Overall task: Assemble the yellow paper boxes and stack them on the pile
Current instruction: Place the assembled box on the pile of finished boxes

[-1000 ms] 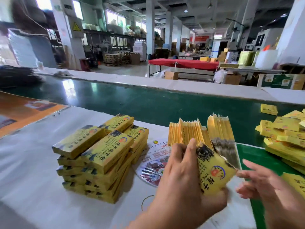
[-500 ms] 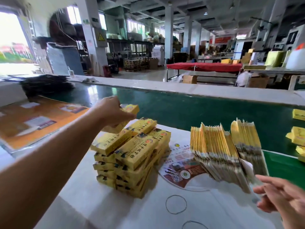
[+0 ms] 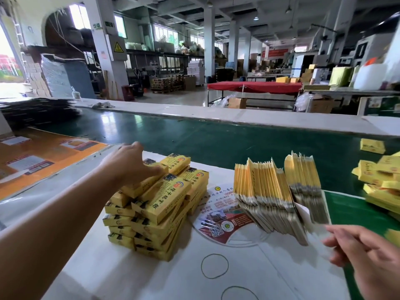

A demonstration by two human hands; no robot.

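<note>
Left hand (image 3: 132,163) lies flat-fingered on the top box (image 3: 144,184) of the pile (image 3: 155,211) beneath it (several layers built); right hand (image 3: 372,254), relaxed and empty, hovers just below the flat boxes (image 3: 266,191), many seemingly left to assemble

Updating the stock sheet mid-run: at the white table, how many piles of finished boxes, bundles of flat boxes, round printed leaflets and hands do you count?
Pile of finished boxes: 1
Bundles of flat boxes: 2
Round printed leaflet: 1
Hands, left hand on the pile, right hand near the bundles: 2
Total: 6
</note>
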